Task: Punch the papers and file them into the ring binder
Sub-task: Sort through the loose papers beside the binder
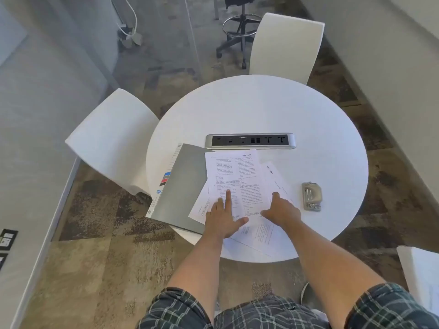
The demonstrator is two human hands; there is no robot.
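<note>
Several printed papers (234,172) lie fanned out and overlapping near the front of the round white table (261,110). My left hand (222,218) lies flat on them with its fingers stretched out, the index finger pointing away from me. My right hand (281,210) rests on the papers' right side, fingers bent down onto the sheets. A closed grey ring binder (183,186) lies to the left under the papers' edge, its labelled spine facing left. A grey hole punch (312,197) sits to the right of my right hand, apart from the papers.
A silver power and socket strip (250,140) is set into the table behind the papers. Two white chairs (111,141) (286,46) stand at the left and far side. A black stool (240,27) stands farther back. Another white object (420,269) shows at the right edge.
</note>
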